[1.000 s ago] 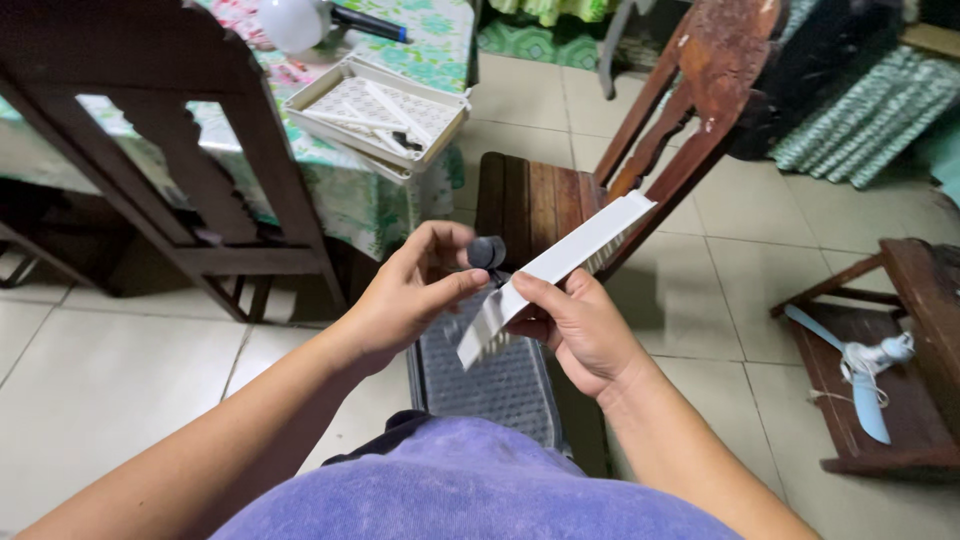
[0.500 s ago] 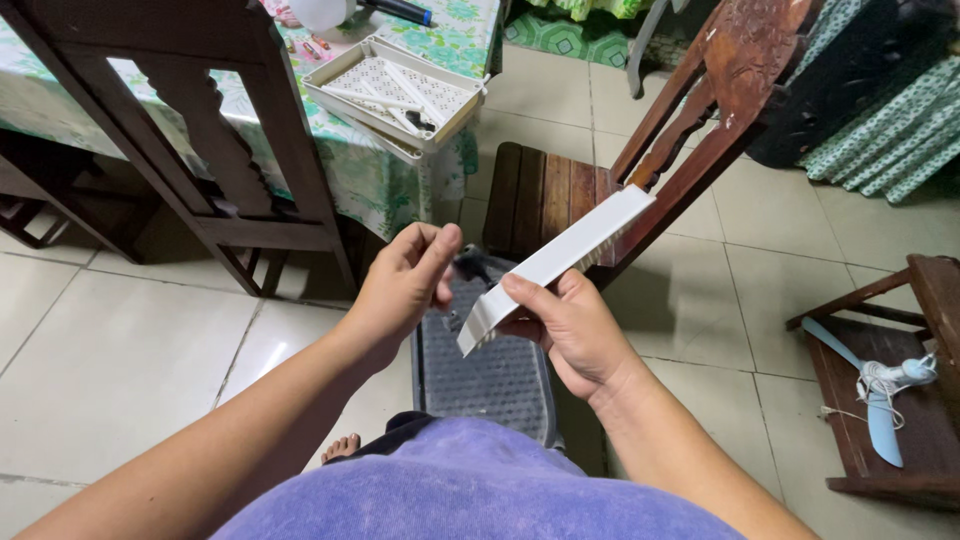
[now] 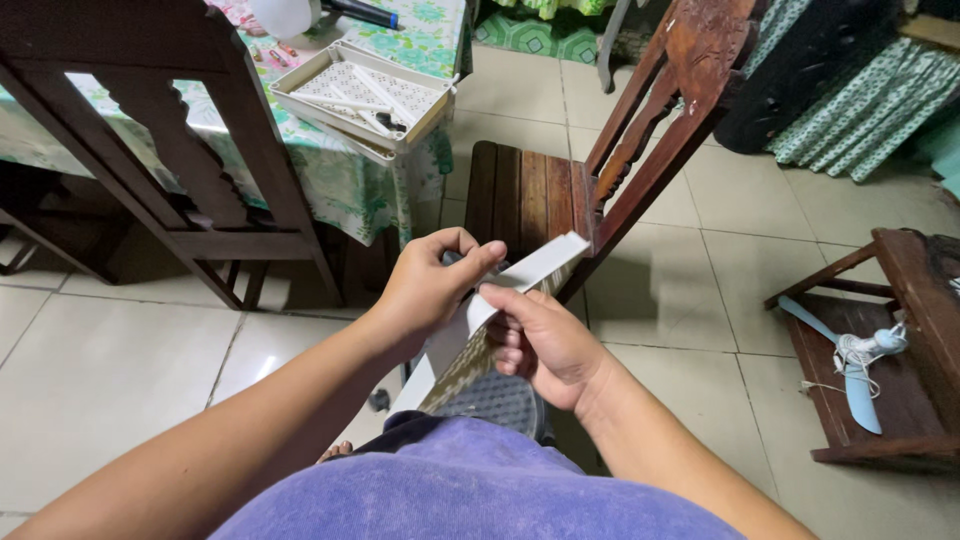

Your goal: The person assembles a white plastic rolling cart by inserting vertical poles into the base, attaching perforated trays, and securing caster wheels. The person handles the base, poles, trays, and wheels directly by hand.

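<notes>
A: Centre of the frame, both hands up in front of the chest; the left hand [image 3: 430, 290] is curled tight, fingers folded in on a small dark object [image 3: 452, 258] that barely peeks out above the knuckles; too little of it shows to name it.

B: And the right hand [image 3: 545, 340] is closed on a long flat white strip [image 3: 530, 272]; thumb on top, fingers under, pinching the near end; the strip angles up toward the right, its far end free in the air.

A: The two hands meet at that near end; left thumb right against the strip; the dark piece sits just beside it, and I can't tell whether it's joined on.

B: So as a judgement: mid-job; parts in hand and brought together, nothing visibly finished, nothing set down.

A: Around them; a dark wooden chair [image 3: 530, 195] just beyond the hands, upper centre; a white tray [image 3: 433, 106] of small parts on the green floral tablecloth [image 3: 350, 180], upper left.

B: Lower right, a pale blue fan blade [image 3: 850, 375] with a coiled white cord lies on a low wooden stand [image 3: 925, 300]; well apart from the hands.
</notes>
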